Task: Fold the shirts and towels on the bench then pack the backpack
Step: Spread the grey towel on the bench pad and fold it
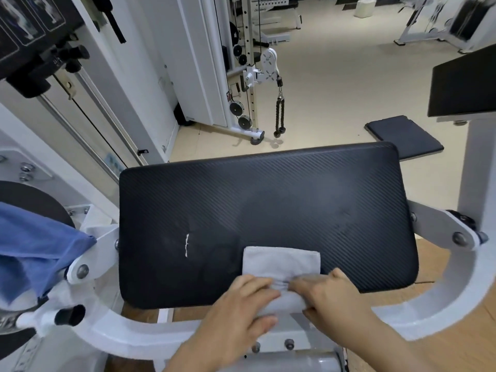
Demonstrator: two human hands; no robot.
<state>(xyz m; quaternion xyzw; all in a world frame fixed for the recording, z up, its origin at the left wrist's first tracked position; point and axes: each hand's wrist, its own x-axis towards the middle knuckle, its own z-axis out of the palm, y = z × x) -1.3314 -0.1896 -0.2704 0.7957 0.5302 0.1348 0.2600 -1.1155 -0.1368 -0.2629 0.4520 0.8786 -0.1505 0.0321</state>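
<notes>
A small grey towel [281, 261] lies at the near edge of the black padded bench [268, 210]. Its near end is rolled up into a tube. My left hand [241, 307] grips the left part of that roll, thumb underneath and fingers curled over the top. My right hand [330, 296] grips the right part of the roll the same way. The far end of the towel lies flat on the pad. A blue towel [35, 253] hangs over the machine frame at the left. No backpack or shirt is in view.
The white curved steel frame [442, 304] of the machine wraps around the bench's near side. A cable pulley tower [252, 76] stands beyond on the beige floor. A black floor mat [402, 135] and another black pad [464, 84] are at the right.
</notes>
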